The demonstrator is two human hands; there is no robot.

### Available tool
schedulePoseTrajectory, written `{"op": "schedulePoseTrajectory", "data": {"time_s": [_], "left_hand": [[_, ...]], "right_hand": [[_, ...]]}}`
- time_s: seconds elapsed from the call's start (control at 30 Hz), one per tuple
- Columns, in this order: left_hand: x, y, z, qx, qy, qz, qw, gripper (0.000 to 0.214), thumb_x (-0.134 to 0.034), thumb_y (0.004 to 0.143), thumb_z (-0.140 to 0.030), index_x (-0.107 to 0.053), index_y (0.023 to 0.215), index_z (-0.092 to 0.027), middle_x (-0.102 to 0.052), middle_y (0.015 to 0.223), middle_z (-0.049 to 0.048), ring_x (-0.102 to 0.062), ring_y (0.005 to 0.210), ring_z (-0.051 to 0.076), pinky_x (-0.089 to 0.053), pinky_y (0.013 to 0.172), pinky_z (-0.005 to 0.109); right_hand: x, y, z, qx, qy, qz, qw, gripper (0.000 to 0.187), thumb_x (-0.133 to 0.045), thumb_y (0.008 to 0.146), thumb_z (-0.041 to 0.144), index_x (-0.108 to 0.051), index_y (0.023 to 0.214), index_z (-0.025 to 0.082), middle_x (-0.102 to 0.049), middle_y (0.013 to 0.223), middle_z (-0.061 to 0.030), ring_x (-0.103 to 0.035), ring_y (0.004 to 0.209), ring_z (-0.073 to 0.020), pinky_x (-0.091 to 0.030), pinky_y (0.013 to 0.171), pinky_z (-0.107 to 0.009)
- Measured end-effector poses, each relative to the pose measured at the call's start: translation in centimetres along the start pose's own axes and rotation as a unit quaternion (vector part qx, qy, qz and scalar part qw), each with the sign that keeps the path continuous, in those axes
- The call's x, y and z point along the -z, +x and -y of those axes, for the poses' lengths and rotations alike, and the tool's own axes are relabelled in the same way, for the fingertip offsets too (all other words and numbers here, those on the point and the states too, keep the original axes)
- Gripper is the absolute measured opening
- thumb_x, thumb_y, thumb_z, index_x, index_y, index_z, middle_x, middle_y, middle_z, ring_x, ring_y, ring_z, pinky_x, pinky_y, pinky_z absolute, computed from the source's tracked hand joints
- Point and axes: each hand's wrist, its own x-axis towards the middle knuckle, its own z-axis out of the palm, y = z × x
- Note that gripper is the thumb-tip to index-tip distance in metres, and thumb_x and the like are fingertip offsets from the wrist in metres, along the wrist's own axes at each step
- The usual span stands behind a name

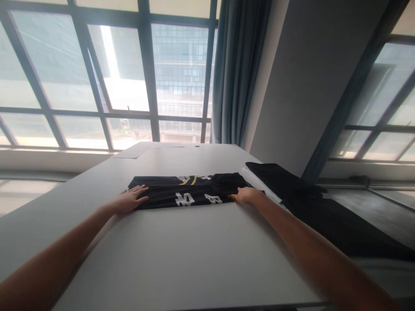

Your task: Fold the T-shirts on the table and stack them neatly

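A black garment [165, 194] with white lettering and yellow curved stripes lies folded into a long, flat strip across the white table [181, 250]. My left hand [129, 200] rests flat on its left end, fingers spread and pointing inward. At the right end, my right hand [249, 195] has its thumb and fingers closed on the fabric near the front edge. The fold hides whether the garment is a T-shirt or another kind of top.
Other black cloth [279, 177] lies along the table's right edge and hangs past it, with something white under it. Paper sheets [132, 150] and a small dark round spot [197, 146] are at the far end. Beyond stand windows, a blue-grey curtain [238, 69] and a pillar [301, 86].
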Motion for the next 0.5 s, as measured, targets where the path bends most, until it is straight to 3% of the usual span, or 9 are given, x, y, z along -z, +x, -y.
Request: {"op": "schedulePoseTrajectory", "data": {"time_s": [0.17,0.23,0.3,0.4,0.5], "left_hand": [[2.2,-0.9,-0.9,-0.014,0.025,-0.007,1.0,0.074,-0.038,0.082,-0.069,-0.055,0.138,-0.026,-0.051,0.146,0.0079,-0.046,0.133,0.034,-0.037,0.107,0.045],[2.7,-1.2,-1.3,-0.024,0.019,-0.032,0.999,0.063,-0.036,0.085,-0.064,-0.065,0.126,-0.026,-0.063,0.133,0.0079,-0.057,0.12,0.032,-0.044,0.099,0.043],[2.7,-1.2,-1.3,-0.06,-0.019,-0.061,0.996,0.056,-0.034,0.089,-0.058,-0.07,0.115,-0.025,-0.071,0.117,0.007,-0.064,0.107,0.028,-0.048,0.093,0.038],[1.8,-0.8,-0.7,-0.124,-0.075,-0.117,0.983,0.051,-0.036,0.091,-0.056,-0.071,0.11,-0.026,-0.072,0.115,0.0056,-0.063,0.107,0.026,-0.048,0.096,0.037],[0.4,-0.1,0.2,-0.141,-0.097,-0.129,0.977,0.054,-0.042,0.088,-0.062,-0.068,0.119,-0.027,-0.061,0.136,0.005,-0.054,0.125,0.028,-0.041,0.108,0.041]], "right_hand": [[2.3,3.9,0.8,0.001,-0.026,0.035,0.999,0.073,-0.047,0.091,0.057,-0.039,0.149,0.014,-0.044,0.148,-0.0221,-0.046,0.133,-0.0353,-0.039,0.105,-0.046],[2.9,5.2,1.6,-0.011,-0.031,-0.019,0.999,0.069,-0.041,0.095,0.054,-0.032,0.153,0.017,-0.036,0.153,-0.0223,-0.04,0.137,-0.0353,-0.034,0.107,-0.05],[2.9,6.1,2.7,-0.064,-0.046,-0.113,0.99,0.065,-0.037,0.097,0.048,-0.028,0.153,0.016,-0.03,0.154,-0.0266,-0.038,0.137,-0.0393,-0.029,0.107,-0.057],[2.7,6.9,5.2,-0.112,-0.033,-0.195,0.974,0.059,-0.038,0.097,0.039,-0.034,0.149,0.011,-0.037,0.147,-0.0314,-0.05,0.126,-0.0402,-0.035,0.099,-0.058],[2.5,7.2,7.8,-0.073,0.044,-0.131,0.988,0.06,-0.03,0.098,0.047,-0.038,0.147,0.014,-0.051,0.137,-0.0272,-0.057,0.119,-0.0366,-0.043,0.092,-0.052]]}}
